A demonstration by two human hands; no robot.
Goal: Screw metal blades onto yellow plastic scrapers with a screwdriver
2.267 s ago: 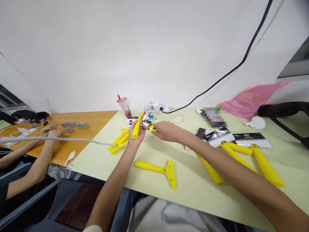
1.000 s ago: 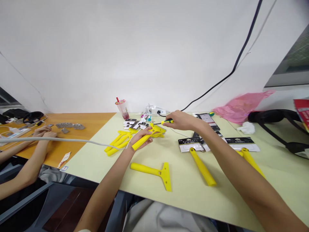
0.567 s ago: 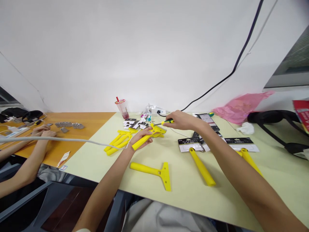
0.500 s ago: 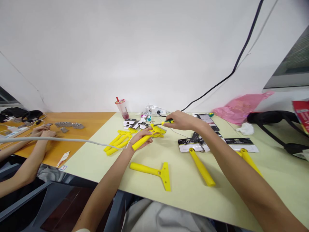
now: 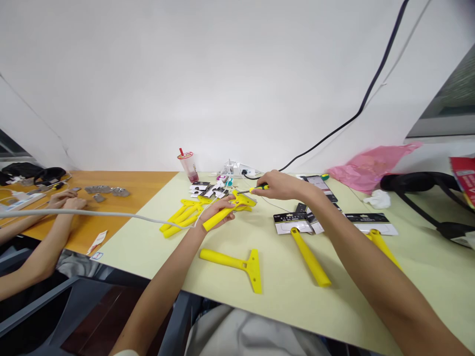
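Note:
My left hand [image 5: 224,211] is wrapped around the handle of a yellow scraper [image 5: 216,219], raised over the table with its wide head toward the right. In my right hand [image 5: 275,185] is a screwdriver [image 5: 259,188] with a yellow and black handle. Its shaft reaches left to the scraper's head; the exact contact at the tip is too small to make out. Below my hands, another yellow scraper [image 5: 230,262] lies flat. Several more yellow scrapers [image 5: 181,217] are piled left of my left hand. A packaged yellow scraper [image 5: 310,258] rests under my right forearm.
Black-and-white cards [image 5: 208,190], a cup with a red straw [image 5: 188,167] and a power strip [image 5: 241,169] stand near the wall. A phone [image 5: 322,187], pink bag [image 5: 371,168] and black headset [image 5: 419,198] lie right. A white cable [image 5: 92,213] crosses left, near another person's hands [image 5: 69,200].
Both hands keep nearly the same place, with the scraper and screwdriver still held. The view has shifted very slightly; nothing else visibly moved.

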